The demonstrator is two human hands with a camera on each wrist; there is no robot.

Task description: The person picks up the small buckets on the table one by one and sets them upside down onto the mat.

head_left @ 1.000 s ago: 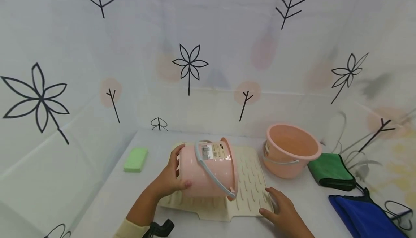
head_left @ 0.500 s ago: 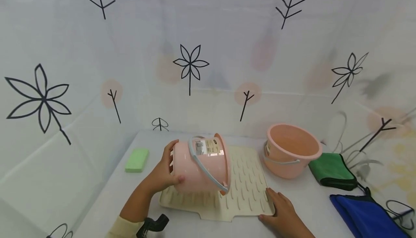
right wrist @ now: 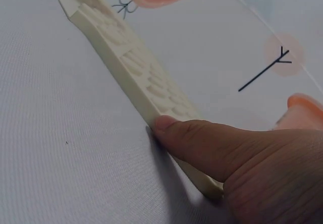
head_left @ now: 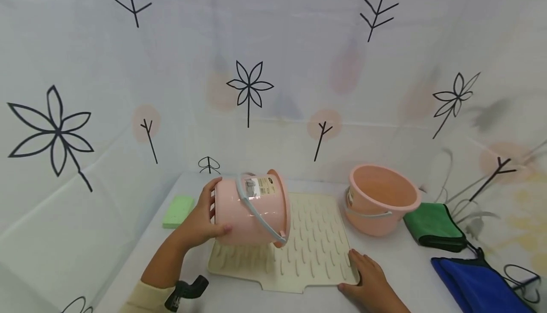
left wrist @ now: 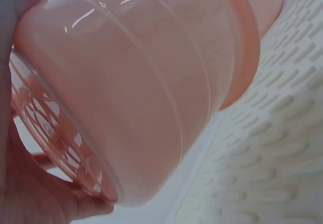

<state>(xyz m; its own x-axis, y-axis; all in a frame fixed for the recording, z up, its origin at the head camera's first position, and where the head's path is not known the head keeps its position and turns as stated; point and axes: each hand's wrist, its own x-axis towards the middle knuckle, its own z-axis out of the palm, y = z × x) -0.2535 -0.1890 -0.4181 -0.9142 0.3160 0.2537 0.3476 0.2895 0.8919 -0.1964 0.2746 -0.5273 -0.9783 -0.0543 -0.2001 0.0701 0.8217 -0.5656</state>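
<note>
In the head view my left hand (head_left: 200, 220) grips a pink bucket (head_left: 252, 213) by its base. The bucket lies on its side in the air, its mouth to the right, its grey-blue handle hanging across it. The left wrist view shows the slotted bottom of the bucket (left wrist: 116, 82), with fingers and thumb around it. Below is a cream washboard (head_left: 316, 237) with rows of raised ridges. My right hand (head_left: 371, 282) holds its near right corner, fingers at the side edge. In the right wrist view the thumb presses the front edge of the washboard (right wrist: 118, 75).
A second pink bucket (head_left: 380, 208) stands upright at the back right. Beside it lie a folded green cloth (head_left: 436, 225) and a folded blue cloth (head_left: 478, 282). A light green sponge (head_left: 177, 211) lies at the left. A patterned curtain (head_left: 282, 90) hangs behind the table.
My left hand has carried the bucket left and slightly up, uncovering more of the washboard. My right hand has closed in on the washboard's near right corner.
</note>
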